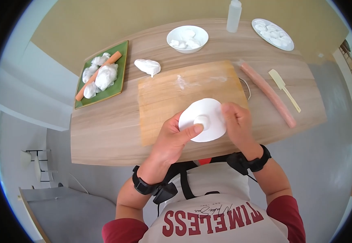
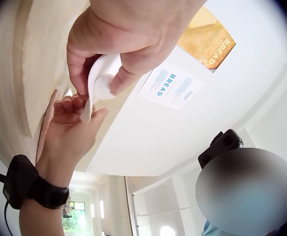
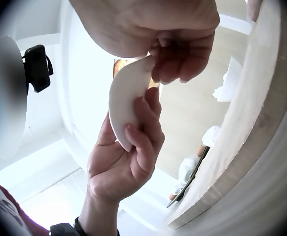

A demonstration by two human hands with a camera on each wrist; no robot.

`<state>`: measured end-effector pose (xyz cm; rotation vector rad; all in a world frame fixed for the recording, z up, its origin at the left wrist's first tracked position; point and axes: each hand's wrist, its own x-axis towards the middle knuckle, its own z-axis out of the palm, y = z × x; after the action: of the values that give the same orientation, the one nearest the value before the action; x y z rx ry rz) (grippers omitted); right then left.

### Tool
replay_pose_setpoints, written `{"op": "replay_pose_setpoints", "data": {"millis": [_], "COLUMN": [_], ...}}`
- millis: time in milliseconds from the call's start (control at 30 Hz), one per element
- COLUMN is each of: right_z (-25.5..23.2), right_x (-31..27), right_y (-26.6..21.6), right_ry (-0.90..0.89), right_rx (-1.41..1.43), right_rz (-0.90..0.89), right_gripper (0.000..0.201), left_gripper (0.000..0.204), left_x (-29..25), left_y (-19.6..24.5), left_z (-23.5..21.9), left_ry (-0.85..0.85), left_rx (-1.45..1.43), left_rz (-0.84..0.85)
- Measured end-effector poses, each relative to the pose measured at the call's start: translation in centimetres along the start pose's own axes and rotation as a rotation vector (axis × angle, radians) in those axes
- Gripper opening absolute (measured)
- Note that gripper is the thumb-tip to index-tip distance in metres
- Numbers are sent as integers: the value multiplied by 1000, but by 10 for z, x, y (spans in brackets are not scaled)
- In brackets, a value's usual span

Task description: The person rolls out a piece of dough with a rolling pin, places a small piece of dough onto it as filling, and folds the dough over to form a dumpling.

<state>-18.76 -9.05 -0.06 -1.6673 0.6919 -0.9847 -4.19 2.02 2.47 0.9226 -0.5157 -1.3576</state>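
Observation:
A thin white round sheet is held up over the near part of a wooden board, with a small white lump at its middle. The left hand grips the sheet from below, its thumb on the lump. At the sheet's right edge, the right hand pinches the rim with curled fingers. In the left wrist view the sheet looks bent between both hands. The right wrist view shows its smooth underside, with fingers of the left hand spread against it.
Around the board lie a white lump, a green tray with wrapped lumps and an orange stick, a bowl, a bottle, a plate of white pieces, a pink roller and a cream spatula.

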Motion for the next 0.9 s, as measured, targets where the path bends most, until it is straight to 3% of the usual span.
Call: {"op": "replay_pose_setpoints", "data": {"millis": [133,267,367,433,567,667,767,900], "right_z": [-9,-8,-8,-7,-3,3,4,-4], "right_x": [8,6,10,18,23,23,21,22], "right_y": [-11,-13,-12,-19,-37,-33,-29,-23], "right_ry": [-83,-139,-149,-213,-346,-369,-263,-286], "right_rx": [179,173,138,-27,-136,-129,-57,159], "right_rz": [86,134,74,-147,-178,-99,-90,133], "right_gripper": [25,31,27,20,17,12,14,21], "left_gripper": [50,52,50,48,41,37,36,40], "left_x": [-1,3,4,5,6,3,2,3], "left_y": [5,6,8,11,12,14,16,11], "left_z": [0,-7,-9,-9,-11,-7,-6,-7], "left_ry": [6,12,14,-17,-112,-104,-90,-79], "left_rx": [30,72,96,104,187,283,320,290], "left_rz": [-37,-57,-82,-117,-137,-123,-127,-149]}}
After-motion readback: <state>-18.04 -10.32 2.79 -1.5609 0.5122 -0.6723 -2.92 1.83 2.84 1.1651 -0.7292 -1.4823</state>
